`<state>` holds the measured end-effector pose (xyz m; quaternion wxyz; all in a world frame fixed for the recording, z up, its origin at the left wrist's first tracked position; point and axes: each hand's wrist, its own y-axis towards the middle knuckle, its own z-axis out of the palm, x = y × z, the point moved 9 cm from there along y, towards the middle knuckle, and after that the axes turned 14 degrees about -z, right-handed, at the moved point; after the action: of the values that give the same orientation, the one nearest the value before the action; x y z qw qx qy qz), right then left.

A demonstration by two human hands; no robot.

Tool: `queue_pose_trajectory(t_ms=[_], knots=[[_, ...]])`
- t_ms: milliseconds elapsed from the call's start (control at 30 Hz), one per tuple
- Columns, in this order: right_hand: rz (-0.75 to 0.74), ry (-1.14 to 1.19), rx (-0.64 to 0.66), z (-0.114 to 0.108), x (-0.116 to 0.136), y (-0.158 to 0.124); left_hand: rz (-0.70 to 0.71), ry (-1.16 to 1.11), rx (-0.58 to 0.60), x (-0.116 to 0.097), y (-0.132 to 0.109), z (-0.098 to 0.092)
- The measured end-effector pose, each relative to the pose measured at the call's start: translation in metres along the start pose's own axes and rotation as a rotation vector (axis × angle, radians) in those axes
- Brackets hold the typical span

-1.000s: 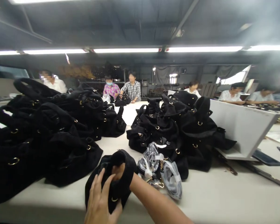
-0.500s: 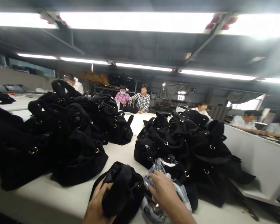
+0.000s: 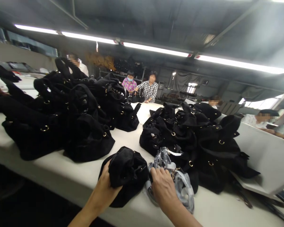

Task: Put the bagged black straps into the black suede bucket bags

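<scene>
A black fabric handbag (image 3: 130, 176) stands near the table's front edge, its top folded over. My left hand (image 3: 107, 181) grips it from the left side, some fingers hidden in the cloth. Right beside it lies a bundle of plastic-wrapped straps (image 3: 183, 186) with metal hardware and a white tag. My right hand (image 3: 163, 186) has its fingers curled down into this bundle; the fingertips are hidden. Behind the bundle rises a pile of black bags (image 3: 203, 142) with gold-coloured rings.
Another heap of black bags (image 3: 61, 116) covers the left of the white table (image 3: 125, 143). A white panel (image 3: 267, 154) stands to the right, with dark strips (image 3: 241, 192) lying near it. Two people (image 3: 149, 90) work at the table's far end; others sit beyond the panel.
My view has tilted down. My left hand keeps its grip on the handbag. My right hand's fingers have curled further into the wrapped straps.
</scene>
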<state>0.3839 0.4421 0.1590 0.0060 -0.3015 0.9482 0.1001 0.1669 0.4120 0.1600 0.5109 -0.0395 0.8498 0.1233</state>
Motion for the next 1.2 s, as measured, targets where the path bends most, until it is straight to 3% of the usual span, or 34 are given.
queue_pose_trajectory(t_ms=[133,200,333,400,467,567,667,800,900,1000,1200], knots=[[-0.078,0.250,-0.192,-0.006,-0.005,-0.007,-0.028,-0.012,0.032,0.002,0.000,0.003],[0.005,0.560,-0.363,-0.016,-0.030,-0.011,-0.034,-0.020,0.046,0.002,0.000,0.003],[0.340,1.427,-0.677,-0.030,-0.091,-0.014,-0.031,-0.010,0.041,0.001,0.000,0.002],[0.383,1.723,-0.775,-0.047,-0.100,-0.008,-0.039,-0.007,0.022,0.004,0.000,0.001],[0.313,1.854,-0.870,-0.070,-0.099,-0.002,-0.062,-0.012,0.022,0.009,0.000,0.002],[0.178,1.877,-0.904,-0.090,-0.073,0.007,-0.084,-0.016,0.043,0.011,-0.001,0.004],[0.049,1.768,-0.732,-0.085,-0.025,0.019,-0.098,-0.058,0.040,0.006,-0.001,0.003],[-0.358,1.465,-0.538,-0.088,0.039,0.028,-0.135,-0.254,-0.001,0.002,-0.001,-0.008],[-0.635,1.198,-0.464,-0.094,0.069,0.026,-0.155,-0.330,-0.020,0.002,-0.004,-0.014],[-0.736,1.060,-0.457,-0.089,0.075,0.027,-0.145,-0.284,-0.066,-0.002,-0.012,-0.017],[-0.704,0.887,-0.556,-0.066,0.054,0.032,0.057,-0.081,-0.199,-0.014,-0.020,-0.016]])
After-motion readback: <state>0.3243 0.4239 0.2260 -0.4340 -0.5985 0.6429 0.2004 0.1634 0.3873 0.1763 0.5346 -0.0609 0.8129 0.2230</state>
